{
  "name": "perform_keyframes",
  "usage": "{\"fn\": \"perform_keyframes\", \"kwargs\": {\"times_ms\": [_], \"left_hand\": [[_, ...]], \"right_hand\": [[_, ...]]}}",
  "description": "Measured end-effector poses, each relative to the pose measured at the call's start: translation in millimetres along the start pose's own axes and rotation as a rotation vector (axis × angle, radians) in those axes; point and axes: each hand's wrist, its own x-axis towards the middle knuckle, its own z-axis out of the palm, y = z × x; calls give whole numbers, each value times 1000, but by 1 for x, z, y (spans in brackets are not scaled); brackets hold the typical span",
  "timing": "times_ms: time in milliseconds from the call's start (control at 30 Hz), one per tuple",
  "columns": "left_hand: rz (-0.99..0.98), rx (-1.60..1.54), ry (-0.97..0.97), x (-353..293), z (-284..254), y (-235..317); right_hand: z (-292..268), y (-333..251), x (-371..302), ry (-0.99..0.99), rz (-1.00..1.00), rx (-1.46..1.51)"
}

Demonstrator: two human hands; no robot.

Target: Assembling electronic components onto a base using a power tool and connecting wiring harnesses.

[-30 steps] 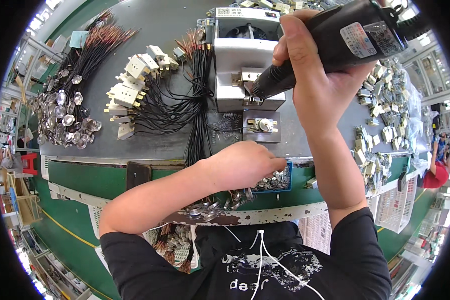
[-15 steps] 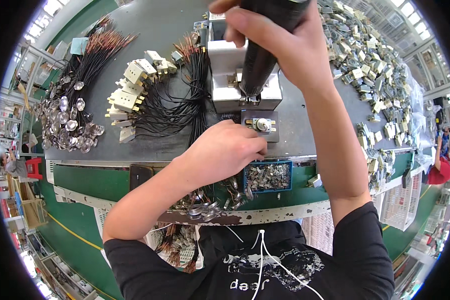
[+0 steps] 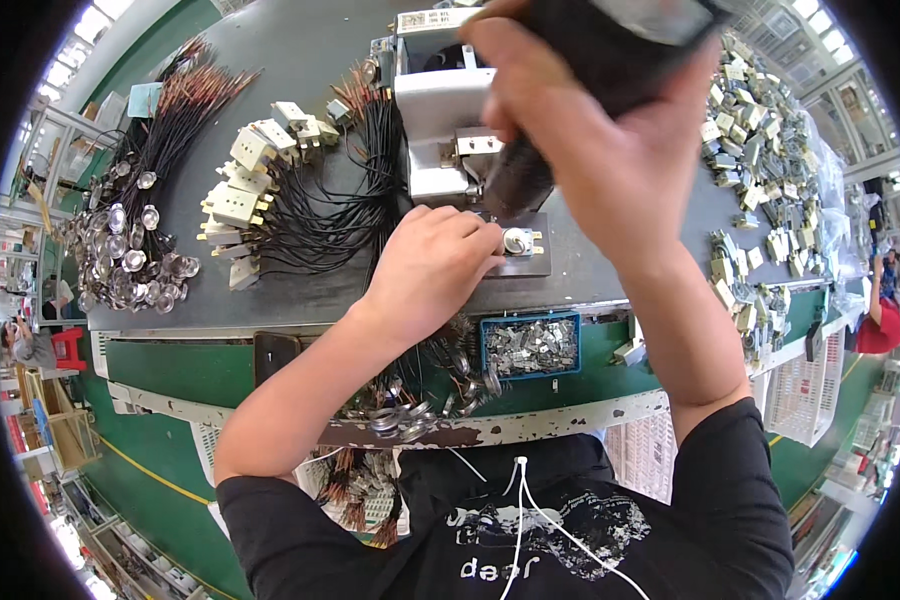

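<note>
My right hand (image 3: 605,150) is wrapped around a thick black power screwdriver (image 3: 625,45), tilted with its narrow end down and left; motion blurs both. Its lower end (image 3: 518,180) is close beside the fingers of my left hand (image 3: 440,255). Those fingers are bent and pressed together at the left side of a small white plug part (image 3: 517,241) with brass prongs. The part sits on a flat metal plate (image 3: 532,264). My left fingertips and whatever they grip are hidden.
Behind the plate stands a grey metal fixture (image 3: 445,120). Wired cream plugs (image 3: 235,205) and a black wire bundle (image 3: 170,120) lie left. A blue tray (image 3: 530,347) holds small metal pieces in front. Many loose plug parts (image 3: 750,130) cover the right side.
My right hand has swung right with the screwdriver, which now leans more, its lower end nearer the plate. My left hand remains by the plug part, its fingers slightly shifted. The whole view has shifted a little.
</note>
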Motion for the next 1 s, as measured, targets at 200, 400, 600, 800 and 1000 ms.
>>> {"fn": "perform_keyframes", "kwargs": {"times_ms": [200,400,600,800,1000], "left_hand": [[33,-14,78,-3,8,-7],[8,-98,82,-6,12,-9],[13,-118,74,-2,7,-5],[5,-139,46,-3,5,-6],[14,-141,40,-1,5,-6]], "right_hand": [[-32,-14,-12,-48,3,-412],[-38,8,-20,4,-32,-378],[-32,10,-22,89,25,-350],[-36,14,-22,-22,33,-472],[-25,16,-19,45,-34,-298]]}}
